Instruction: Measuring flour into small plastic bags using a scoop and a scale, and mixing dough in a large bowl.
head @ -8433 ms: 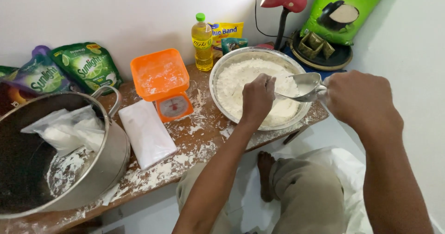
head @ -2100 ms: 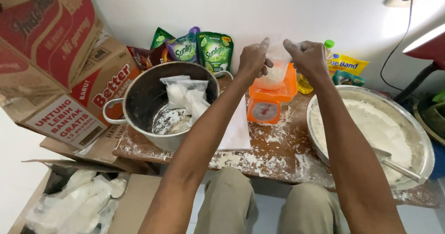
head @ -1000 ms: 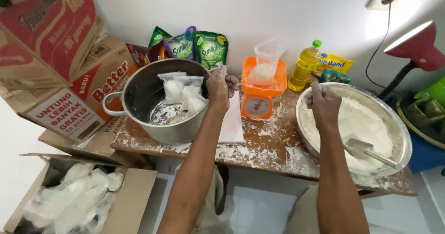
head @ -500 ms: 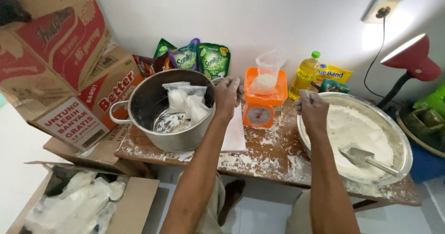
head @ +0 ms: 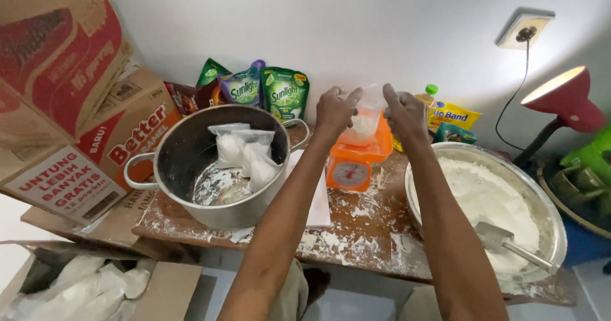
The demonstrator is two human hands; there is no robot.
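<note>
While on orange scale (head: 354, 162) | both hands (head: 335, 111) grip flour bag (head: 367, 118)

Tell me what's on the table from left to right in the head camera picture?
Big metal pot with white bags inside → orange kitchen scale with a clear bag held by the left hand and right hand → wide metal bowl of flour.

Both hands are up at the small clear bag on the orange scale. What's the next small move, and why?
Probably lift the clear bag off the orange scale and close its mouth. The left hand and right hand both pinch its top edges, it holds white powder, and sealed bags like it lie in the steel pot to the left.
</note>
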